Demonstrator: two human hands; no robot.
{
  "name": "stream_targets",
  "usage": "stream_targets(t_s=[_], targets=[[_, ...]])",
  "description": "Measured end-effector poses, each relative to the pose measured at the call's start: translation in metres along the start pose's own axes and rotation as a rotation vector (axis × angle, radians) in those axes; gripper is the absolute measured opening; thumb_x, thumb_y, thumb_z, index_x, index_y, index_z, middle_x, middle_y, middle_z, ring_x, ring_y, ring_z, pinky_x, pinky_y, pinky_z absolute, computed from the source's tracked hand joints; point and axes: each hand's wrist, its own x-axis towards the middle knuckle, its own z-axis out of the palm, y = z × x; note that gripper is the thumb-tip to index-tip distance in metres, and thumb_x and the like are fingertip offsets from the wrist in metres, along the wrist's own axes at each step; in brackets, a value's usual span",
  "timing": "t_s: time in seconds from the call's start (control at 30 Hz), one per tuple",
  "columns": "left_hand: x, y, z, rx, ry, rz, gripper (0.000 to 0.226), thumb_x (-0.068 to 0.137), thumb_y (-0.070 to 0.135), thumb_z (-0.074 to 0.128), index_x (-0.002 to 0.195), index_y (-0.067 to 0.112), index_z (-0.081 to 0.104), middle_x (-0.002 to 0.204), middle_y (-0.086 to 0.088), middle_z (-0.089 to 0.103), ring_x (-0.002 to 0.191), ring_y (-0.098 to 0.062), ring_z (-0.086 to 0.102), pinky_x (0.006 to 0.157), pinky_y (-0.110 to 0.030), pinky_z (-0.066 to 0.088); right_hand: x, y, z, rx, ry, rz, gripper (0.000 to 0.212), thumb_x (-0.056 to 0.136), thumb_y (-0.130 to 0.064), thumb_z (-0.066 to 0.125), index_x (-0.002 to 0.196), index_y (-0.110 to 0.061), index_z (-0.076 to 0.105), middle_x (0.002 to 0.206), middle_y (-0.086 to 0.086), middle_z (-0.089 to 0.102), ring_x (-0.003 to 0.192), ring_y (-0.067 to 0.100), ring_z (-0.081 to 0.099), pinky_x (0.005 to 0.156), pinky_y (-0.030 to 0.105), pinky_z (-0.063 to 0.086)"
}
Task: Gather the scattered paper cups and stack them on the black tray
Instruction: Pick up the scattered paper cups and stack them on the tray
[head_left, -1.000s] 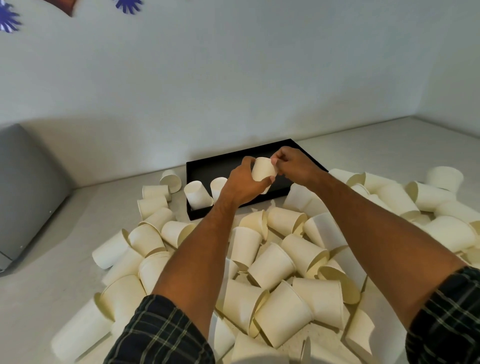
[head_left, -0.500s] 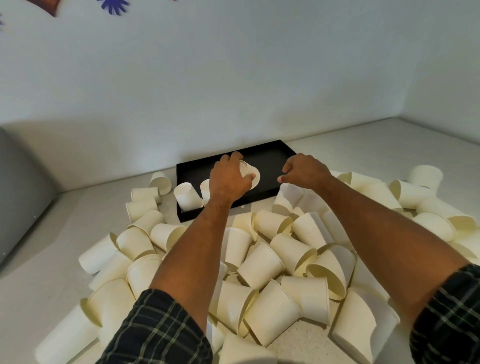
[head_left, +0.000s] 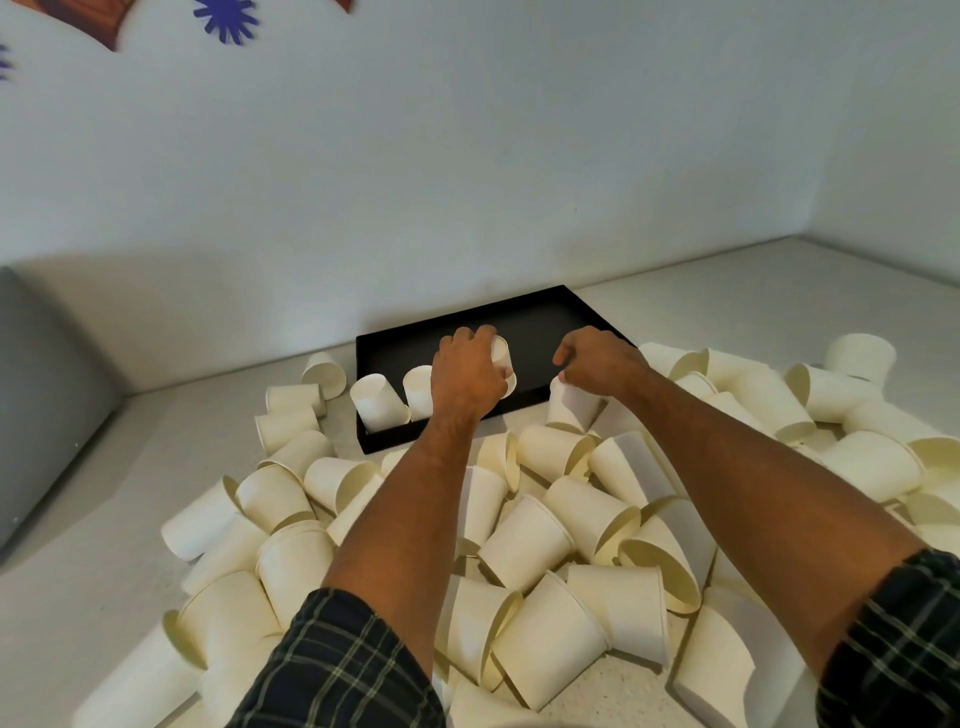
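Observation:
A black tray lies on the counter against the wall. My left hand is over the tray's front part, shut on a cream paper cup held on its side. Two cups stand upside down at the tray's front left. My right hand is at the tray's front right corner, its fingers closing on an upturned cup just outside the tray. Several more cream cups lie scattered in a heap in front of the tray, under both forearms.
The cup heap spreads from the left to the far right of the pale counter. A grey object stands at the left edge. The white wall runs close behind the tray.
Both hands held one cup together above the tray; now the left hand alone holds it lower over the tray, and the right hand has dropped to a cup at the tray's right corner.

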Motion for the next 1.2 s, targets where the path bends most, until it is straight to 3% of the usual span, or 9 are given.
stream_targets(t_s=[0.27,0.47,0.6,0.67,0.73,0.87,0.97,1.13,1.2], targets=[[0.004,0.004,0.008,0.035,0.012,0.008,0.058,0.084,0.028,0.075,0.135,0.021,0.049,0.131,-0.009,0.054,0.118,-0.027,0.051,0.097,-0.039,0.046,0.011,-0.004,-0.007,0.205,0.063,-0.002,0.014,0.087,-0.014,0.07,0.095,-0.025,0.072,0.115,0.001,0.067,0.103,0.021,0.06,0.095,0.039,0.052],[0.005,0.005,0.016,0.061,-0.057,0.007,0.057,0.086,0.029,0.072,0.137,0.019,0.049,0.132,-0.01,0.054,0.122,-0.029,0.048,0.1,-0.041,0.044,0.015,-0.001,-0.017,0.323,0.121,0.01,0.017,0.089,-0.012,0.064,0.101,-0.024,0.067,0.117,0.005,0.064,0.104,0.027,0.06,0.089,0.046,0.057],[0.007,0.005,0.014,0.163,-0.103,0.05,0.066,0.085,0.034,0.071,0.143,0.019,0.043,0.146,-0.01,0.045,0.14,-0.031,0.032,0.112,-0.046,0.032,0.018,0.001,-0.017,0.413,0.194,0.079,0.03,0.087,-0.006,0.064,0.113,-0.021,0.061,0.121,0.006,0.059,0.105,0.027,0.059,0.083,0.041,0.059],[0.009,0.004,0.011,0.152,-0.081,0.115,0.075,0.083,0.042,0.073,0.146,0.021,0.041,0.155,-0.008,0.036,0.147,-0.031,0.02,0.117,-0.049,0.023,0.018,0.0,-0.017,0.488,0.217,0.111,0.035,0.087,-0.001,0.062,0.116,-0.021,0.058,0.121,0.006,0.059,0.097,0.025,0.064,0.069,0.031,0.058],[0.012,0.004,0.007,0.103,-0.017,0.194,0.076,0.079,0.049,0.075,0.143,0.021,0.046,0.151,-0.005,0.043,0.144,-0.028,0.026,0.115,-0.048,0.026,0.017,-0.002,-0.016,0.547,0.22,0.128,0.039,0.088,0.0,0.059,0.12,-0.022,0.056,0.121,0.007,0.06,0.095,0.026,0.066,0.057,0.022,0.05],[0.019,0.005,-0.001,-0.1,0.068,0.216,0.064,0.078,0.048,0.076,0.131,0.021,0.055,0.125,-0.002,0.064,0.115,-0.023,0.057,0.094,-0.039,0.046,0.017,-0.006,-0.014,0.6,0.203,0.123,0.043,0.09,0.001,0.056,0.126,-0.021,0.051,0.124,0.009,0.059,0.103,0.029,0.065,0.052,0.018,0.044],[0.022,0.006,-0.007,-0.304,0.026,0.192,0.059,0.079,0.041,0.076,0.13,0.022,0.052,0.121,0.001,0.066,0.103,-0.018,0.064,0.082,-0.033,0.053,0.017,-0.01,-0.013,0.602,0.163,0.095,0.042,0.092,0.0,0.054,0.128,-0.02,0.051,0.123,0.009,0.058,0.094,0.025,0.067,0.056,0.02,0.047],[0.023,0.011,-0.012,-0.422,0.05,0.196,0.06,0.079,0.036,0.077,0.131,0.023,0.05,0.124,0.002,0.063,0.104,-0.014,0.06,0.086,-0.03,0.055,0.017,-0.026,-0.018,0.62,0.042,0.123,0.029,0.097,-0.021,0.051,0.125,-0.016,0.052,0.12,0.011,0.063,0.087,0.025,0.071,0.079,0.034,0.06],[0.023,0.013,-0.013,-0.41,0.045,0.207,0.059,0.08,0.037,0.077,0.13,0.023,0.051,0.123,0.003,0.064,0.103,-0.015,0.062,0.087,-0.034,0.057,0.018,-0.032,-0.019,0.674,-0.022,0.169,0.033,0.096,-0.033,0.054,0.125,-0.017,0.052,0.116,0.011,0.066,0.085,0.025,0.072,0.076,0.034,0.059]])
